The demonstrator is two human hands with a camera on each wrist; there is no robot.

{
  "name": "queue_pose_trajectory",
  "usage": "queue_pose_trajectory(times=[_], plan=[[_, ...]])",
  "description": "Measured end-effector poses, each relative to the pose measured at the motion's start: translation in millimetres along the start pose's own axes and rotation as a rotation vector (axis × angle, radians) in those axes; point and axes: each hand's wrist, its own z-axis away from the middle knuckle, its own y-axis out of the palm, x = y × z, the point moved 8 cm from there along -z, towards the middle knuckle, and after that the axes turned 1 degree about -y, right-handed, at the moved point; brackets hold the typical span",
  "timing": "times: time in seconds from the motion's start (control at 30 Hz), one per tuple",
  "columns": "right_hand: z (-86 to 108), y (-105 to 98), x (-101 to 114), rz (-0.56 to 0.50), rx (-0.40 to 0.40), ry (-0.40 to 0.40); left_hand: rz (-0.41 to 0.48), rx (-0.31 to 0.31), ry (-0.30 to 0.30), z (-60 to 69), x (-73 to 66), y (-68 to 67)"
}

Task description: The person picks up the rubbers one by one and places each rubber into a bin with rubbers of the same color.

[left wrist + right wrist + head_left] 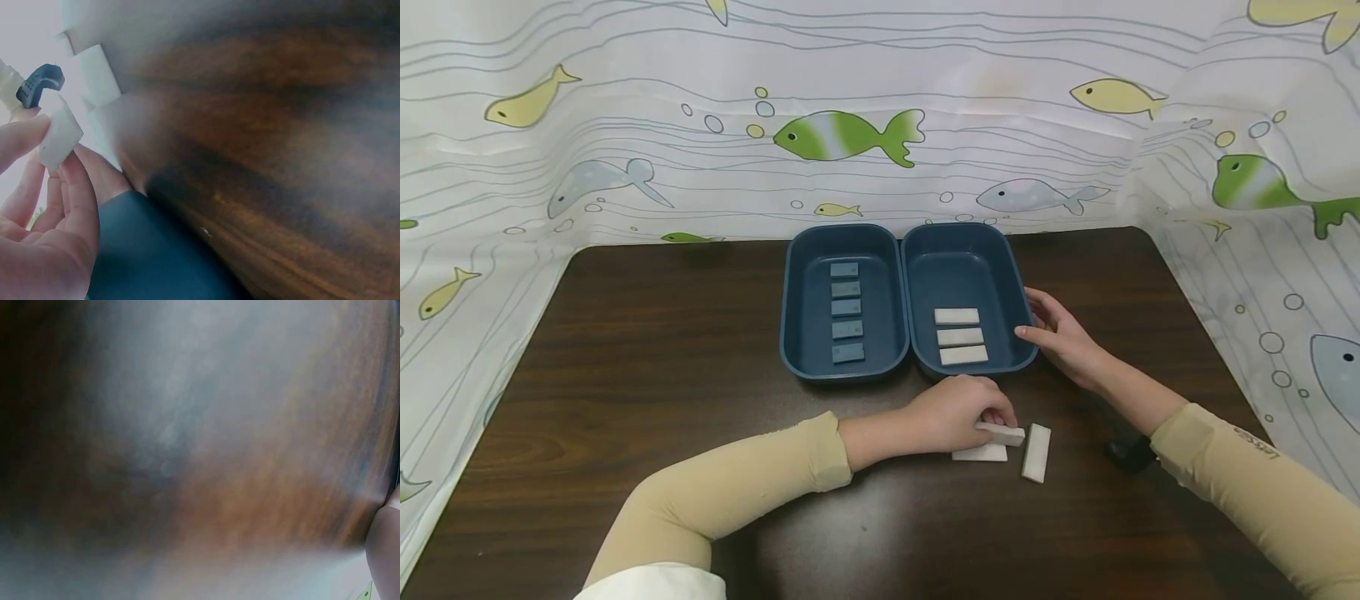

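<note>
My left hand (958, 414) pinches a white rectangular block (1002, 433) between thumb and fingers, just in front of the right-hand blue bin (962, 279). The left wrist view shows the held block (60, 134) tilted at the fingertips. Partly hidden below that hand, another white block (981, 454) lies on the table. A third loose block (1036, 453) lies to its right, pointing toward the bin. At the bin's right side, my right hand (1071, 346) grips the rim, thumb on top and fingers along the outer wall. Inside this bin, three white blocks (961, 337) form a column.
A second blue bin (802, 333) stands against the first on the left, with several small blue blocks (847, 308) lined up inside. The dark wooden table (662, 350) extends around them. Behind and beside it hangs a fish-patterned sheet (715, 175).
</note>
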Motion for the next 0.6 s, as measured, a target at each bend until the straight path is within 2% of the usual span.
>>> queue_pose_trajectory(times=[0.37, 0.6], plan=[[0.5, -1.1, 0.8, -0.004, 0.004, -0.003, 0.082, -0.012, 0.032, 2.7, -9.6, -14.5], [-0.1, 0.9, 1.8, -0.036, 0.018, -0.027, 0.101, -0.03, 0.047, 5.6, -15.2, -28.3]])
